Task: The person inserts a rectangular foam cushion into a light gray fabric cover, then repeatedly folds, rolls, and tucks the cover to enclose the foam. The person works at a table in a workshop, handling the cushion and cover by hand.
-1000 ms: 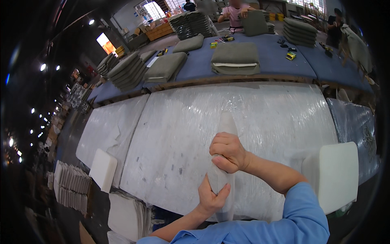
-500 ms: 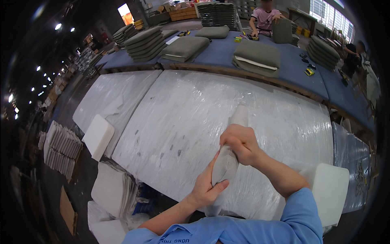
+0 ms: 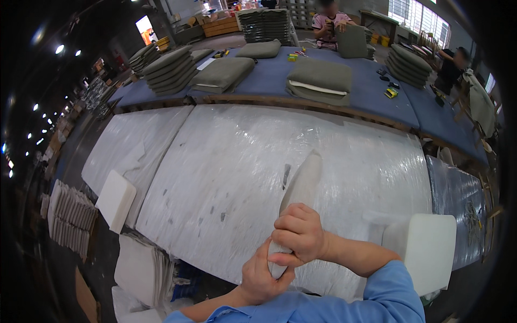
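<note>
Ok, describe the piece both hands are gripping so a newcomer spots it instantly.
Start at the big plastic-wrapped white table. At its near edge, the left hand and right hand clasp a long, narrow pale foam strip pointing away. Unlike the flat square foam blocks nearby, it is slim and rounded.

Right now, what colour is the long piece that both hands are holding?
The long foam piece is off-white or pale cream, plain with no pattern; the head view shows it.

Matt white foam pad (image 3: 301,183), glossy crinkled plastic film over table (image 3: 226,161), matt olive cloth cushions (image 3: 320,81)
</note>
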Motion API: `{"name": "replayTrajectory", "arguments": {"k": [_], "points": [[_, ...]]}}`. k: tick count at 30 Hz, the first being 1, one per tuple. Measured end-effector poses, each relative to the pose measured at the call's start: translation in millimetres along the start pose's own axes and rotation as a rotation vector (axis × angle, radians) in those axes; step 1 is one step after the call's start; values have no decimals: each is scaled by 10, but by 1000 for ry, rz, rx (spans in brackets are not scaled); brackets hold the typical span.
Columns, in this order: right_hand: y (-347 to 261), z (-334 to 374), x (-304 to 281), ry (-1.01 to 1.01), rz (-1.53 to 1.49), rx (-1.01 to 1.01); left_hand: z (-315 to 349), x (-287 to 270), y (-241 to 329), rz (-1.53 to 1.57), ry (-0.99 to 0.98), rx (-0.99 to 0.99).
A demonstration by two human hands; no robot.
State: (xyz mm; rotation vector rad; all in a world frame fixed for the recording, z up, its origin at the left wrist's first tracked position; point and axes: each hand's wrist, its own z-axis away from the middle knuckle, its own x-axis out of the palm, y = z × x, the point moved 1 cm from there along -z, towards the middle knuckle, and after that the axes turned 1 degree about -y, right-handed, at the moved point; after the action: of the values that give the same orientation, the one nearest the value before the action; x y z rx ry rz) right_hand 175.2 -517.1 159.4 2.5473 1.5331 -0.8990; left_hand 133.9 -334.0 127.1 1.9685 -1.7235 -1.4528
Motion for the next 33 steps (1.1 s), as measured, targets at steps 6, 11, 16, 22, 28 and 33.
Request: {"name": "replayTrajectory", "arguments": {"k": [6, 11, 16, 22, 28, 33], "points": [[-180, -162, -105, -111, 30, 175, -80, -45, -14, 112, -108, -61], [-236, -186, -81, -178, -19, 265, -85, -71, 47, 79, -126, -56], [-92, -42, -101, -49, -465, 222, -60, -165, 81, 57, -99, -109], [18, 341, -110, 176, -89, 41, 58, -235, 125, 82, -127, -30], [75, 352, -40, 24, -12, 0, 122, -233, 46, 133, -145, -36], [7, 199, -86, -76, -49, 83, 144, -197, 36, 238, -205, -68]]}}
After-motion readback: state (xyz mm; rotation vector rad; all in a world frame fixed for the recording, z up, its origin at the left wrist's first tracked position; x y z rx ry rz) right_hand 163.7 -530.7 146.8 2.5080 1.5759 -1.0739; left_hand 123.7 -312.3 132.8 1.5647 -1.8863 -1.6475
